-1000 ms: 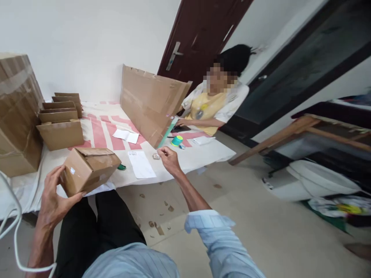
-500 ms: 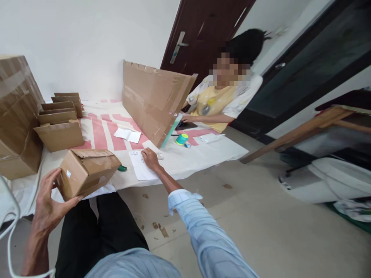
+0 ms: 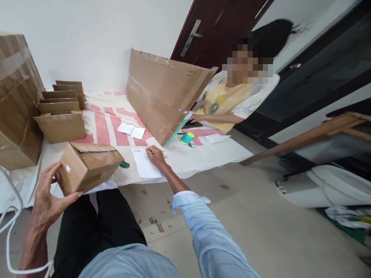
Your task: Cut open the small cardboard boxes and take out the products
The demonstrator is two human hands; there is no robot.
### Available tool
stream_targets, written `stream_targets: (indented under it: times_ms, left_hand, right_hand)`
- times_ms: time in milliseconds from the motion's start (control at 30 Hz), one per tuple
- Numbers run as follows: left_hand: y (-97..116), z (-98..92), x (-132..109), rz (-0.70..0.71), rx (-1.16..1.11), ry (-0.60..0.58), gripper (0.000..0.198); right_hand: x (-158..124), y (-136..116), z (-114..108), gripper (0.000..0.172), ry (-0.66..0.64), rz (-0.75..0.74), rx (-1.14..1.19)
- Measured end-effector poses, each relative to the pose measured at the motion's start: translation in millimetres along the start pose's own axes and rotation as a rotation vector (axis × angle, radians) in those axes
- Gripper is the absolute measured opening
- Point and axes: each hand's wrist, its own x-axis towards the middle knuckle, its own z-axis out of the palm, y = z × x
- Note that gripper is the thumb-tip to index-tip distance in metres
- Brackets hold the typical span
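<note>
My left hand (image 3: 48,195) grips the near end of a small closed cardboard box (image 3: 89,164) that rests on my knee at the table edge. My right hand (image 3: 155,155) reaches out to the white sheet of paper (image 3: 145,166) on the low table (image 3: 203,154); its fingers are curled and pinched on the paper's top edge, beside small items too small to name. A green object (image 3: 125,165) lies between box and sheet.
A person in a yellow top (image 3: 223,106) sits across, behind a tall cardboard sheet (image 3: 164,90). Open cartons (image 3: 60,125) and a big taped box (image 3: 16,96) stand left. Folded paper (image 3: 131,130) and a teal tape roll (image 3: 187,138) lie on the table. A white cable (image 3: 10,227) hangs lower left.
My right hand has moved left from beside a small object on the table onto the white sheet. The left hand keeps its hold on the box.
</note>
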Motion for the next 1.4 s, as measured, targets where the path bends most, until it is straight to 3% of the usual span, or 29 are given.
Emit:
stream_targets:
  times_ms: [167,300,433,800,1067,1400]
  left_hand:
    - [-5,1.0,2,0.016,0.026,-0.001,0.087]
    - [-5,1.0,2,0.034,0.035,0.003,0.09]
    - [-1,0.7,2,0.018,0.013,-0.01,0.087]
    - [4,0.9,2,-0.018,-0.005,-0.01,0.084]
    - [-2,1.4,0,-0.002,0.008,0.001,0.087]
    - [-11,3.9,0,0.068,0.033,0.038,0.095]
  right_hand:
    - [-20,-3,-15,0.013,-0.137,-0.075,0.036]
    - [-24,-4,-19,0.017,-0.173,-0.101,0.049]
    - [-22,-3,-21,0.023,-0.175,-0.07,0.051]
    - [-4,-3,-20,0.009,-0.242,-0.019,0.04]
    - [-4,2,-15,0.014,-0.208,0.022,0.091]
    - [23,5,-2,0.025,-0.103,0.116,0.051]
